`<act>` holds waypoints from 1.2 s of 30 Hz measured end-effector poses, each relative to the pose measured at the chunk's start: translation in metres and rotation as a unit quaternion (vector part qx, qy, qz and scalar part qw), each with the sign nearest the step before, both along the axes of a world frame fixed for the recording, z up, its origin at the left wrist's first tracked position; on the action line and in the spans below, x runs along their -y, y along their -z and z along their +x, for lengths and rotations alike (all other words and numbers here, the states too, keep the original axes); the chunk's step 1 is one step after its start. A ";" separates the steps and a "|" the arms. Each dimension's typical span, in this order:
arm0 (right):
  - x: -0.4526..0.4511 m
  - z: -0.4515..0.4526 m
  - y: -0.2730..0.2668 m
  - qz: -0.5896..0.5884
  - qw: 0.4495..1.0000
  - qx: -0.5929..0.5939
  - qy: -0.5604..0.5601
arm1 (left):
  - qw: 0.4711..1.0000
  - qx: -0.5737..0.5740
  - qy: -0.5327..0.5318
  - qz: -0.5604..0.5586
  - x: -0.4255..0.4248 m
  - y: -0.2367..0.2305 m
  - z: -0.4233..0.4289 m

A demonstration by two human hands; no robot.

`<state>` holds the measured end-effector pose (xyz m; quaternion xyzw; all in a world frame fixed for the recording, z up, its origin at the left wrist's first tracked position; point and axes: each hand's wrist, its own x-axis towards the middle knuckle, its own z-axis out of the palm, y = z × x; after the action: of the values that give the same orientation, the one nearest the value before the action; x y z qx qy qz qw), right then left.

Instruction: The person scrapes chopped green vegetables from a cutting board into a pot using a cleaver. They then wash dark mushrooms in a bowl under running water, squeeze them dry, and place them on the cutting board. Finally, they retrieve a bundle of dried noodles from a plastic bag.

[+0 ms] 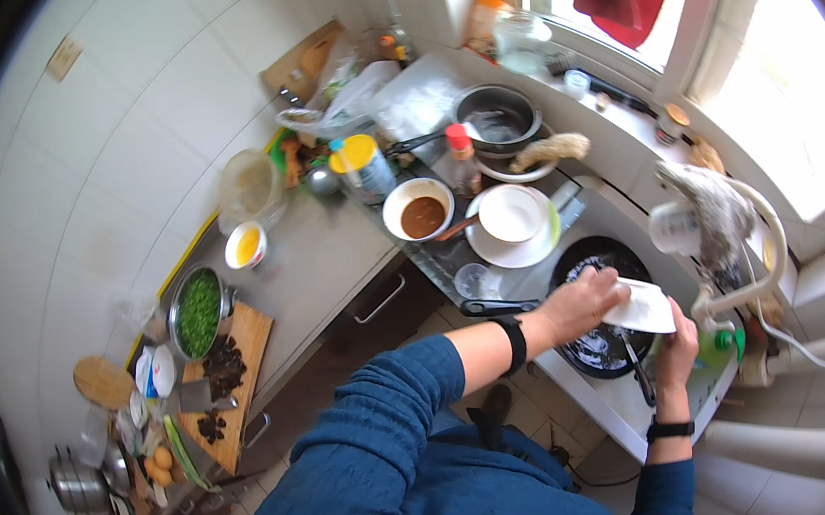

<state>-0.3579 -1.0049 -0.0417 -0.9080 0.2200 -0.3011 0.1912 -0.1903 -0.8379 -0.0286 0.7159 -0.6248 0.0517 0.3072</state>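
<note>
Above the sink, my left hand and my right hand hold a white bowl between them, tilted on its side. My left fingers are over its near upper edge, and my right hand grips the opposite side. Beneath the bowl, a black frying pan with whitish suds or water in it lies in the white sink. A utensil with a black handle rests in the pan. The pan's handle reaches over the sink's left edge. My hands partly hide the pan.
Left of the sink stand stacked white dishes, a bowl of brown sauce, a red-capped bottle and a dark pot. A faucet arches at the right. Chopped greens and a cutting board are farther left.
</note>
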 end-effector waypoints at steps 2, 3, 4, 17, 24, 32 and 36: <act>-0.002 0.003 -0.002 0.015 0.998 0.056 0.010 | 0.989 -0.127 -0.046 -0.064 -0.008 0.007 -0.009; -0.003 0.006 -0.005 0.222 0.973 0.028 0.064 | 0.974 -0.198 -0.065 -0.084 -0.013 0.010 -0.011; -0.008 0.011 -0.008 0.229 0.971 0.059 0.036 | 0.961 -0.242 -0.095 -0.099 -0.018 0.011 -0.010; -0.160 0.132 -0.056 0.290 0.918 0.006 -0.271 | 0.490 -0.699 -0.337 -0.397 -0.226 -0.005 0.045; -0.243 0.189 -0.058 0.274 0.895 -0.092 -0.340 | 0.303 -0.655 -0.520 -0.456 -0.341 0.028 0.122; -0.328 0.250 -0.050 0.159 0.916 -0.159 -0.332 | 0.271 -0.652 -0.550 -0.445 -0.399 0.082 0.205; -0.359 0.269 -0.046 0.144 0.909 -0.172 -0.352 | 0.287 -0.668 -0.529 -0.437 -0.403 0.101 0.222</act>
<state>-0.0890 -0.6458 0.0041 -0.9269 -0.0434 -0.0187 0.3723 0.0317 -0.4346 -0.1297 0.4367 0.4271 -0.0282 0.7912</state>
